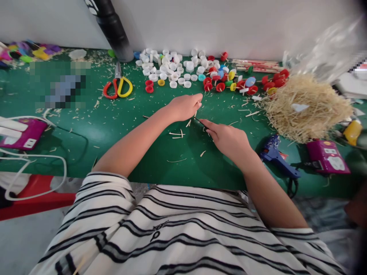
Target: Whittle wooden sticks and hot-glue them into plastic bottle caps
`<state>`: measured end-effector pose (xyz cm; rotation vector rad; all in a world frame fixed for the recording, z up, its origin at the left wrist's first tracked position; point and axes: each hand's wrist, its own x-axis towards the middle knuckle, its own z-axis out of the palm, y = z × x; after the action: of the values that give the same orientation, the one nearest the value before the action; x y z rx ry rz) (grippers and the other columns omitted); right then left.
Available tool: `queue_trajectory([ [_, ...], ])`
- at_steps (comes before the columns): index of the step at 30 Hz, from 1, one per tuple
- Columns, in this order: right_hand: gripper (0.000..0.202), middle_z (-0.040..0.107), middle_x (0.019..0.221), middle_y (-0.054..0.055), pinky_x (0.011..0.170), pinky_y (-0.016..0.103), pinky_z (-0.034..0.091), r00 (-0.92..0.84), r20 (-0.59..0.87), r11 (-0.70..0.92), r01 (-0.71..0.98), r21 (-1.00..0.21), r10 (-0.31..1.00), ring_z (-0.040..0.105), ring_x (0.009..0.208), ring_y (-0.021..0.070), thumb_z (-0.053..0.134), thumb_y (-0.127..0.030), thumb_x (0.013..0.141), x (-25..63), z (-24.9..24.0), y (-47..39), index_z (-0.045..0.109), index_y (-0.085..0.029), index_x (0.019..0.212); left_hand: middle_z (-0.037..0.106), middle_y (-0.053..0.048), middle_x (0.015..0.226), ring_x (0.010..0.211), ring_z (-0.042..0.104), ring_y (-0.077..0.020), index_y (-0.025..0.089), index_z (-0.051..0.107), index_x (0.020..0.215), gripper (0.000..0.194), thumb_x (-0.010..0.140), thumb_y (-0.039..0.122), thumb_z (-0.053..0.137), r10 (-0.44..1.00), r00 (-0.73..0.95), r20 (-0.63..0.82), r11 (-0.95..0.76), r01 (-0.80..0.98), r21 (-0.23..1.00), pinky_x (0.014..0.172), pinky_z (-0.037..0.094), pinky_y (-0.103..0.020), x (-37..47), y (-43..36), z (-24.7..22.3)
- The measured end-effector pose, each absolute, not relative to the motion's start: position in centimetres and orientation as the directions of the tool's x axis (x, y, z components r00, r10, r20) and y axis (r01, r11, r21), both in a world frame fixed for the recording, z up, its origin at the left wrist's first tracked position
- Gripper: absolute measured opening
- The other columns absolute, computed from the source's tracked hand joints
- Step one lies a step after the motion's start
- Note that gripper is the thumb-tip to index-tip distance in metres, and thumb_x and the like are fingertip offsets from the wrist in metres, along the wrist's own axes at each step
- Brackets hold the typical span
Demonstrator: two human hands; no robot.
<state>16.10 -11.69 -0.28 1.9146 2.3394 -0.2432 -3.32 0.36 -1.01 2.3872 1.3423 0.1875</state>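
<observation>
My left hand (186,107) is closed with its fingers pinched together over the middle of the green table (200,172). A short pale wooden stick (195,114) pokes out below its fingertips, most of it hidden by the hand. Just to the right, my right hand (231,141) is closed around a thin dark knife-like tool (197,120), its index finger stretched along it. The tool's tip points left and up, close to the stick; I cannot tell whether they touch. Small wood slivers (177,134) lie on the table beneath both hands.
Behind the hands lie white bottle caps (172,67) and red caps with sticks (220,87). Scissors (117,86) and a black bottle (114,32) stand left. To the right are a straw heap (308,109), a blue glue gun (276,156) and a purple box (328,156). White cable (64,164) loops at left.
</observation>
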Motion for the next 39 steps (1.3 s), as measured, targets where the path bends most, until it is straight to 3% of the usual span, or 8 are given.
queue_trajectory([
  [7,0.052,0.081,0.117,0.006,0.065,0.029,0.040,-0.224,-0.153,0.221,0.975,-0.033,0.963,0.074,0.096,0.0247,0.032,-0.042,0.114,15.7,-0.7,-10.9,0.046,-0.047,0.164,0.061,-0.005,0.081,0.068,0.049,-0.0189,0.023,0.056,0.101,0.019,0.105,0.034,0.041,0.810,0.584,-0.050,-0.508,0.743,0.436,0.066,0.028,-0.035,-3.2,0.6,-1.1],
  [16,0.053,0.082,0.117,0.007,0.063,0.030,0.040,-0.225,-0.170,0.212,0.973,-0.094,0.959,0.075,0.098,0.0268,0.033,-0.042,0.113,16.0,-0.3,-11.3,0.047,-0.045,0.164,0.060,-0.004,0.080,0.069,0.052,-0.0200,0.024,0.051,0.098,0.016,0.105,0.031,0.039,0.753,0.656,-0.041,-0.578,0.690,0.435,0.066,0.031,-0.034,-3.1,0.1,-0.9],
  [25,0.054,0.082,0.116,0.009,0.066,0.031,0.043,-0.211,-0.184,0.208,0.977,-0.037,0.960,0.075,0.099,0.0282,0.032,-0.043,0.113,16.2,-0.4,-11.2,0.045,-0.047,0.165,0.059,-0.006,0.085,0.075,0.053,-0.0215,0.024,0.052,0.097,0.017,0.106,0.032,0.040,0.763,0.646,-0.021,-0.566,0.683,0.461,0.070,0.035,-0.035,-3.3,0.6,-1.2],
  [39,0.054,0.082,0.119,0.008,0.068,0.031,0.045,-0.215,-0.197,0.200,0.976,-0.089,0.957,0.075,0.098,0.0268,0.033,-0.043,0.113,16.4,-0.2,-11.7,0.046,-0.046,0.165,0.054,-0.004,0.079,0.071,0.049,-0.0196,0.024,0.047,0.091,0.017,0.104,0.034,0.042,0.762,0.648,-0.004,-0.566,0.668,0.484,0.068,0.032,-0.034,-3.9,0.8,-1.4],
])
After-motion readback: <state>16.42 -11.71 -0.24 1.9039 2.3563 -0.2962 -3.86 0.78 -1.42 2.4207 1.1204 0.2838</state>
